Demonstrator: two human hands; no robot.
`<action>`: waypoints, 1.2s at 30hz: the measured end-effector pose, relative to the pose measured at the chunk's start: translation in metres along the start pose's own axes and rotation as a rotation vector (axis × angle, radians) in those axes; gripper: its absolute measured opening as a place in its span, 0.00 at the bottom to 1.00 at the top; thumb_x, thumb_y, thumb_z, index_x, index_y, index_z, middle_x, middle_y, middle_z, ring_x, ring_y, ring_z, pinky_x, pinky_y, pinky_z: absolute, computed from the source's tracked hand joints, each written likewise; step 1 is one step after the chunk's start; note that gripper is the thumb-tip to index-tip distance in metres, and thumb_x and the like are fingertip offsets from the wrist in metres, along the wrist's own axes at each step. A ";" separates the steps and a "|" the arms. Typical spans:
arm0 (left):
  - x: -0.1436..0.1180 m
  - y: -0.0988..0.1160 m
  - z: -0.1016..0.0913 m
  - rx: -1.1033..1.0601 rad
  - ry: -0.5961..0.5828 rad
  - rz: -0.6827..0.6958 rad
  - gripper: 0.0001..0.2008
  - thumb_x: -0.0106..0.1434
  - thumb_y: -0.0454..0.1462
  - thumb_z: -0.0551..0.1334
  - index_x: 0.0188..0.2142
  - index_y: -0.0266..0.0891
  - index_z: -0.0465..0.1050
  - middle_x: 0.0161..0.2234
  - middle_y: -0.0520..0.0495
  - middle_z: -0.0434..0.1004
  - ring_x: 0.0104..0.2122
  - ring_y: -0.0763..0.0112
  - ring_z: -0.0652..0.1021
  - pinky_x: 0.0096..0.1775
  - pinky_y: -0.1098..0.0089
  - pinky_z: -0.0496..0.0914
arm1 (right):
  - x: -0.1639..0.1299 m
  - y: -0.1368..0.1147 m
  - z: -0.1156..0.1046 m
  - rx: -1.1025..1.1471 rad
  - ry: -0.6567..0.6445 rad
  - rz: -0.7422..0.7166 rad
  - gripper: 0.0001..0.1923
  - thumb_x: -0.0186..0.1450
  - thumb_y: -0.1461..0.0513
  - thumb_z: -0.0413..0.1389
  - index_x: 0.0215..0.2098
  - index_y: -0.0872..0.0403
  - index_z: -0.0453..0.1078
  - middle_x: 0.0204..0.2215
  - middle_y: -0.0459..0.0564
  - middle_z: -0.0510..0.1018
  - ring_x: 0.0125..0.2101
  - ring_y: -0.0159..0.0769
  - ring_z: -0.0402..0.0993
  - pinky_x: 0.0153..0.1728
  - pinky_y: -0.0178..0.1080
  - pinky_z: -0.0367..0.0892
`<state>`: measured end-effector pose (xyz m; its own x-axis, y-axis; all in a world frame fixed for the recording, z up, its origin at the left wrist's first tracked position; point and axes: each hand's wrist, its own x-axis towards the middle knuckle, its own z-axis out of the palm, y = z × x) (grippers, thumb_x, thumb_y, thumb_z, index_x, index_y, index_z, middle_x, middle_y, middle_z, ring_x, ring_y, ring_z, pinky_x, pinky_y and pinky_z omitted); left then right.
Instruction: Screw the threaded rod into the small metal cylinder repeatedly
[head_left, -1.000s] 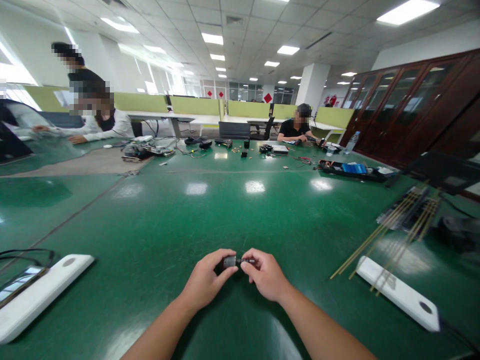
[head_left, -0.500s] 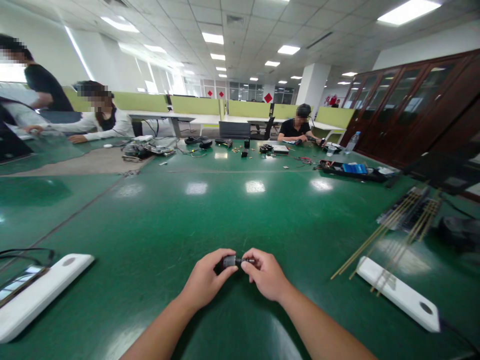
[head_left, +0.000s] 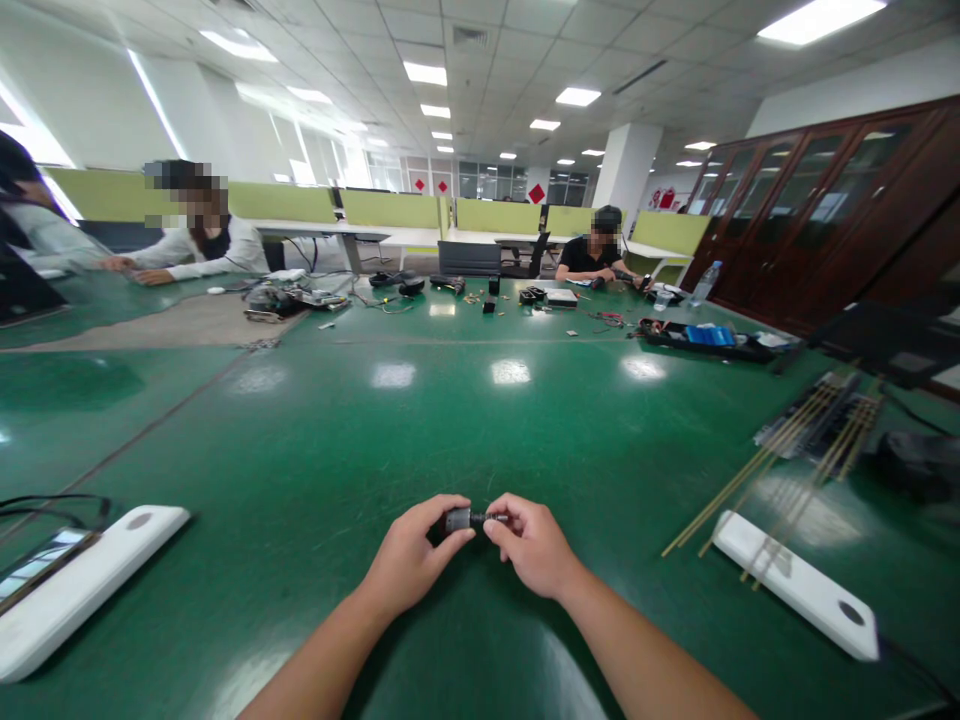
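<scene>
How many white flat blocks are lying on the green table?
2: one white block at the near left, another white block at the near right under thin rods. More may lie among the far clutter.

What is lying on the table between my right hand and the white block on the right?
Nothing: in the head view, only bare green table separates the right hand from the white block.

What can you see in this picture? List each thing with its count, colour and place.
Small cylinder part: 1, grey-black, pinched between both hands.
Table: 1, green, fills the foreground.
Flat blocks: 2, white, near left and near right.
Thin rods: several, brass-coloured, right.
Water bottle: 1, clear, far right.
Cabinets: dark wood, right wall.
People: three partly visible, far side and left.
Left hand: holds the part.
Right hand: grips its thin end.
</scene>
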<state>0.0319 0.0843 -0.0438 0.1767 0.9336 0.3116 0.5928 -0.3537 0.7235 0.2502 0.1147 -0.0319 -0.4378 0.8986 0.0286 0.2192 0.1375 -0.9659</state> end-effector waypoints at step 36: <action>0.001 0.003 -0.001 -0.018 -0.035 0.043 0.15 0.68 0.42 0.63 0.53 0.51 0.70 0.51 0.51 0.75 0.51 0.66 0.75 0.54 0.63 0.69 | 0.001 0.003 -0.002 -0.040 -0.008 -0.027 0.06 0.68 0.59 0.54 0.36 0.53 0.70 0.22 0.41 0.70 0.21 0.29 0.70 0.24 0.31 0.62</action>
<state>0.0331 0.0842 -0.0411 0.2290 0.9189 0.3213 0.5702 -0.3942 0.7208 0.2526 0.1166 -0.0340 -0.4506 0.8912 0.0525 0.2415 0.1784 -0.9539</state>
